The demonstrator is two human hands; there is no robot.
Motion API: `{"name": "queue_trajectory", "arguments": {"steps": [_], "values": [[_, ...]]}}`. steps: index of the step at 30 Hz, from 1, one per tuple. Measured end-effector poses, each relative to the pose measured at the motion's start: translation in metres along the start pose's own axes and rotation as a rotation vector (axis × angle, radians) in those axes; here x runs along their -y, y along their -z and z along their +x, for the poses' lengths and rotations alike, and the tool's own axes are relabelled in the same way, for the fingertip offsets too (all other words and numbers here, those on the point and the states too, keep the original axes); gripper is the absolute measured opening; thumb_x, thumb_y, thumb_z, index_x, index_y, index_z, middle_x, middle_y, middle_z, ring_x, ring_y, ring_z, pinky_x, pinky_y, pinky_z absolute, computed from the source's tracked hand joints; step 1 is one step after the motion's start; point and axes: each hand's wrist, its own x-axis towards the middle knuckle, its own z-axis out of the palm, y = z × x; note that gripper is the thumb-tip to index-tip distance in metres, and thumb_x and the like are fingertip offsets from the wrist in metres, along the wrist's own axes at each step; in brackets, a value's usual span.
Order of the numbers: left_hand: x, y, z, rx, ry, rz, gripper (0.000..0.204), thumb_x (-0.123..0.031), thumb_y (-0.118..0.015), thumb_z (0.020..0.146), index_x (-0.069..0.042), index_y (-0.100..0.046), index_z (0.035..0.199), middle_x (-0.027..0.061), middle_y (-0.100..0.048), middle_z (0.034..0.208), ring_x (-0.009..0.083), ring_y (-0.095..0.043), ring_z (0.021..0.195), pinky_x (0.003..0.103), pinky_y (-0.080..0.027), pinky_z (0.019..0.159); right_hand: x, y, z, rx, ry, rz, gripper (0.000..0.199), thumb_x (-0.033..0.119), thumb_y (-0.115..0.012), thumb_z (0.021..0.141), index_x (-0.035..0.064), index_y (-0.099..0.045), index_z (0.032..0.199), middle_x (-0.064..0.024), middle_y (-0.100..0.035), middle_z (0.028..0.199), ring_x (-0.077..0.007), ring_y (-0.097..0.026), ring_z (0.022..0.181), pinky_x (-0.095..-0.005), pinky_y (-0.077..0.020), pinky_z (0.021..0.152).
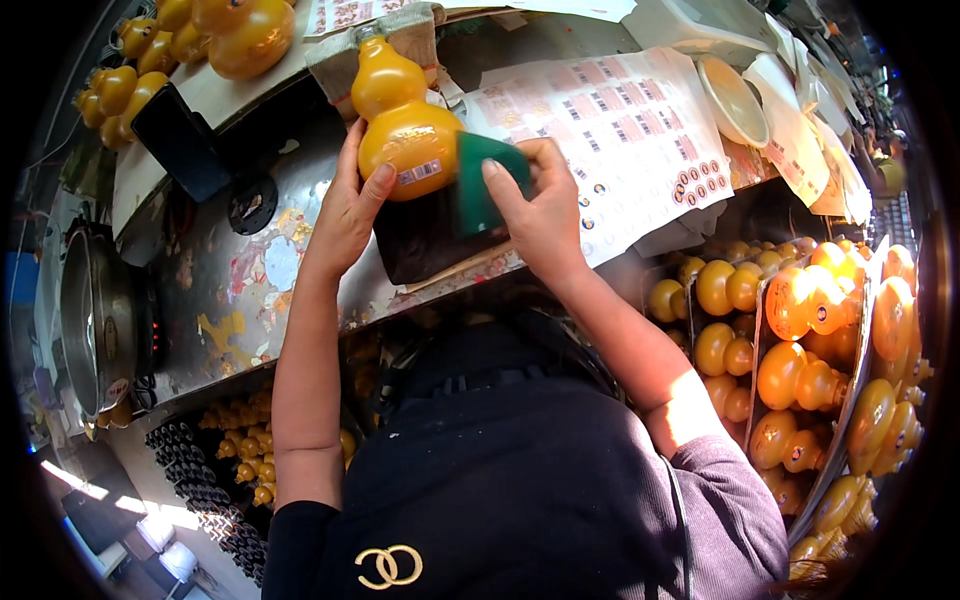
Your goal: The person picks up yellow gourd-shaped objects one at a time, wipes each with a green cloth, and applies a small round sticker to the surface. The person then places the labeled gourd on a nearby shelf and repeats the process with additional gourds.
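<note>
A glossy yellow gourd-shaped bottle lies with its narrow neck on a folded beige cloth. My left hand holds it at the lower left, the thumb on its round base and the fingers partly hidden behind. A small white barcode label is on the base. My right hand pinches a flat green scraper-like piece, slightly blurred, with its left edge against or very near the bottle's right side. Below both lies a dark pad at the table's front edge.
Sheets of printed stickers cover the table on the right, near a round shallow bowl. A phone on a stand and a metal pan are on the left. Yellow gourds stand back left; more fill crates at right.
</note>
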Motion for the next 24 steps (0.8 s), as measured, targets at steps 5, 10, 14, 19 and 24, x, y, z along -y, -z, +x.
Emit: {"name": "queue_trajectory", "arguments": {"steps": [5,10,14,19,24], "values": [[0.003,0.002,0.0,0.017,0.04,-0.1,0.076,-0.046,-0.045,0.098,0.0,-0.015,0.15,0.0146,-0.029,0.15,0.0219,-0.026,0.14,0.032,-0.021,0.113,-0.001,-0.013,0.0,0.015,0.855,-0.445,0.022,0.0,-0.073,0.068,0.0064,-0.061,0.085,-0.0069,-0.059,0.077,-0.0212,-0.06,0.064,-0.0318,-0.0481,0.057],[0.0,0.003,0.003,-0.007,0.101,-0.31,0.075,-0.042,-0.05,0.096,0.0,-0.018,0.148,0.0151,-0.033,0.147,0.022,-0.03,0.137,0.033,-0.022,0.112,0.001,-0.018,-0.012,0.279,0.744,-0.382,0.024,-0.003,-0.072,0.067,0.004,-0.063,0.088,-0.0079,-0.058,0.08,-0.0231,-0.059,0.074,-0.0304,-0.0478,0.066],[-0.012,-0.011,0.008,-0.124,0.116,-0.294,0.08,-0.042,-0.062,0.089,0.001,-0.025,0.145,0.0154,-0.041,0.139,0.0215,-0.04,0.13,0.032,-0.029,0.109,0.031,0.001,0.003,0.27,-0.061,0.126,0.018,0.006,-0.05,0.08,0.0024,-0.059,0.095,-0.0027,-0.057,0.082,-0.0106,-0.054,0.081,-0.0257,-0.044,0.074],[-0.017,-0.016,0.009,-0.156,0.146,-0.334,0.08,-0.042,-0.065,0.088,0.001,-0.026,0.144,0.015,-0.043,0.136,0.0205,-0.042,0.127,0.032,-0.031,0.107,0.03,0.009,0.071,0.364,-0.088,-0.247,0.059,0.053,-0.057,0.084,-0.0027,-0.063,0.102,-0.0129,-0.063,0.091,-0.0194,-0.06,0.085,-0.0281,-0.0472,0.077],[-0.019,-0.019,0.012,-0.193,0.164,-0.363,0.079,-0.04,-0.063,0.089,0.001,-0.026,0.145,0.0155,-0.043,0.136,0.0204,-0.042,0.127,0.032,-0.031,0.107,0.012,-0.01,0.092,0.544,0.027,-0.623,0.077,0.065,-0.061,0.079,-0.0011,-0.062,0.118,-0.0194,-0.065,0.108,-0.0246,-0.063,0.1,-0.032,-0.0473,0.087]]}}
